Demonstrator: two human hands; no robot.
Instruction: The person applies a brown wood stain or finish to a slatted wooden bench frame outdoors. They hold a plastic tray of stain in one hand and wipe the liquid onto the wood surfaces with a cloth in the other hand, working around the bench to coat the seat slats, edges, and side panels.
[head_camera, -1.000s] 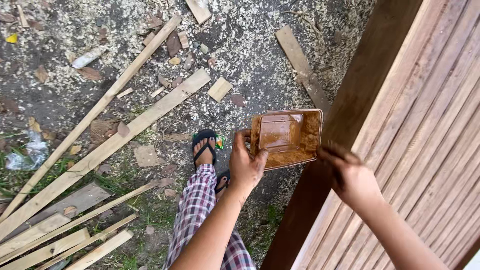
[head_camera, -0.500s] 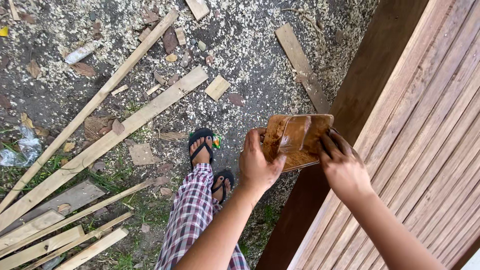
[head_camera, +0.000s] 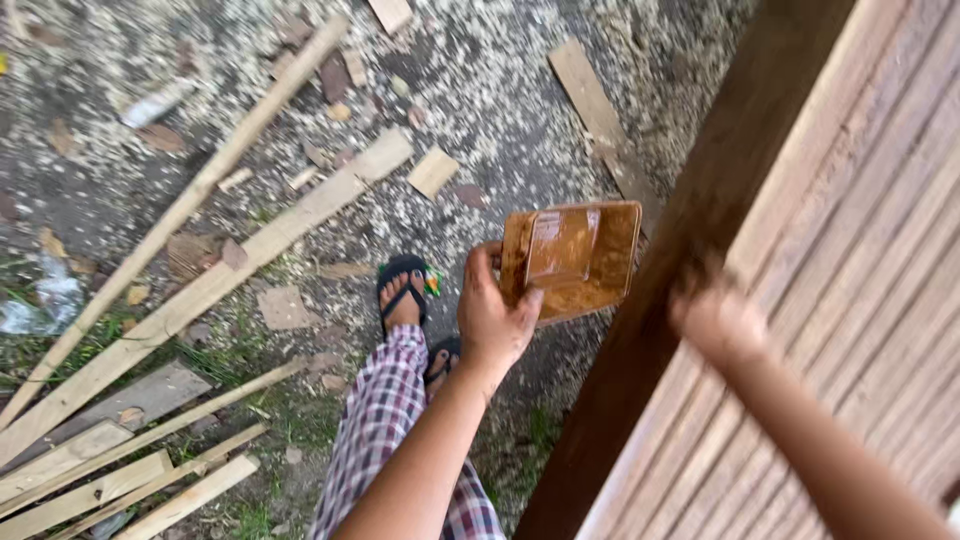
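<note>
One big wooden wall (head_camera: 860, 300) fills my right side, with its dark beam (head_camera: 690, 250) just beside my tray (head_camera: 575, 255). My left hand (head_camera: 495, 315) grips the tray's left edge. My right hand (head_camera: 715, 320) is blurry; I cannot tell its grip. The wet tray could tip and spill. Open ground (head_camera: 480, 90) lies ahead.

A glossy, wet-looking brown plastic tray (head_camera: 580, 258) beside matt ribbed wood planks (head_camera: 860, 300) and rough sawdust-strewn ground (head_camera: 480, 100).
</note>
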